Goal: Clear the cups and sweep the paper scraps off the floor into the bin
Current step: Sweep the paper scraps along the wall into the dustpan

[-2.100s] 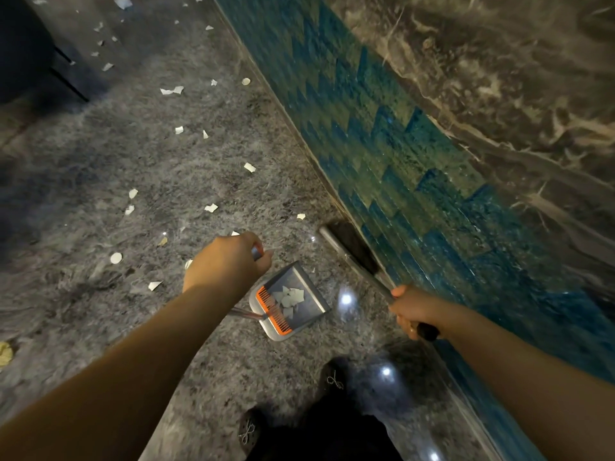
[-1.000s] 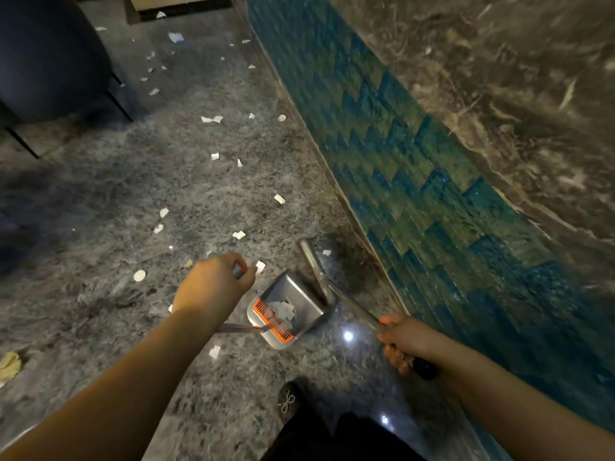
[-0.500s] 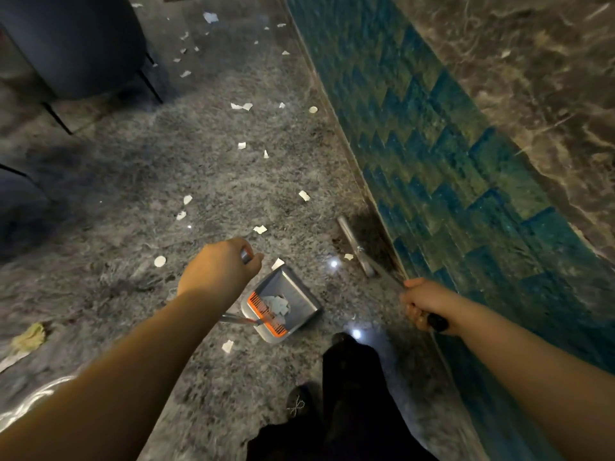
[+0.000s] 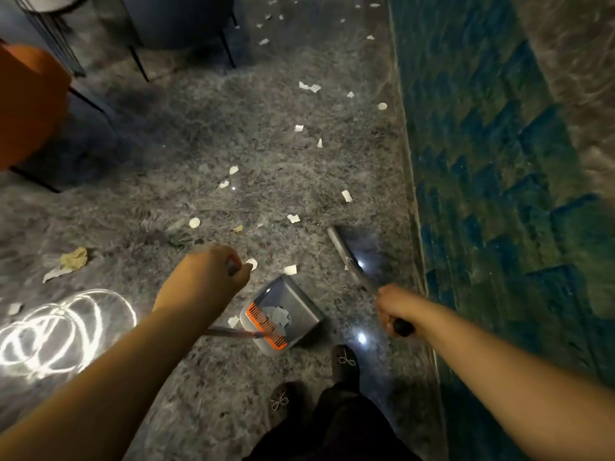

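Grey marble floor (image 4: 173, 154), paper scraps (image 4: 309, 87) scattered

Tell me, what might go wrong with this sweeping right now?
1. The dustpan already holds scraps; the left hand holds its long handle from above, so a tilt could spill them back onto the floor.
2. The broom, held by the right hand, works close to the tiled wall and might knock it.
3. One scrap lies behind the dustpan and could be missed.
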{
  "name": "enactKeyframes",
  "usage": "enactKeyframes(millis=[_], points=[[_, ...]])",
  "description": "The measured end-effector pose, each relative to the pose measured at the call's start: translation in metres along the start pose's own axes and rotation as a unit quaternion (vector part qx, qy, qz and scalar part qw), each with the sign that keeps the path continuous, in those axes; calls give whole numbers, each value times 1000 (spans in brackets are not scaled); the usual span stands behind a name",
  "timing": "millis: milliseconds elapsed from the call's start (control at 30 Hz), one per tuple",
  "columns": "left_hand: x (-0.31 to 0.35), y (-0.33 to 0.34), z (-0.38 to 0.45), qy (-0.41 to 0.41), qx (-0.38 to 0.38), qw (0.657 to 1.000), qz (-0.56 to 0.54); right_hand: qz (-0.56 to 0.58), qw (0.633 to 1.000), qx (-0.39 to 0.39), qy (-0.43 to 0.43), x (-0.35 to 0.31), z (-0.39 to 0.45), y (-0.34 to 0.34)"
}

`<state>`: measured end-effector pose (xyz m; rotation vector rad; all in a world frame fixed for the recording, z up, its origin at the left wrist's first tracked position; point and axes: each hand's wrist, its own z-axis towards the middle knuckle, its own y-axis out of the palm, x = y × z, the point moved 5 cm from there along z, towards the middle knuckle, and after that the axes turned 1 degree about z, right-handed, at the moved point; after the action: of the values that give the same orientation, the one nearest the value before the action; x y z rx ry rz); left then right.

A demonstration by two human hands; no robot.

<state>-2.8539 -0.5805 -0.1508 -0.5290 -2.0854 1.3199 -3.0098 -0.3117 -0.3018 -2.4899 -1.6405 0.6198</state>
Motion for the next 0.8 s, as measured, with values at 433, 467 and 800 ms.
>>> enactKeyframes(millis=[433,467,800], points=[[-71,-17,-68,-171,57,983,-36,-124,982,-140,-36,-77,-9,78],[-76,-18,-75,-183,62,980,-43,-106,981,-158,-27,-78,-13,86],[-138,-33,-141,-270,106,952,-97,-82,974,-211,-13,-91,-49,153]])
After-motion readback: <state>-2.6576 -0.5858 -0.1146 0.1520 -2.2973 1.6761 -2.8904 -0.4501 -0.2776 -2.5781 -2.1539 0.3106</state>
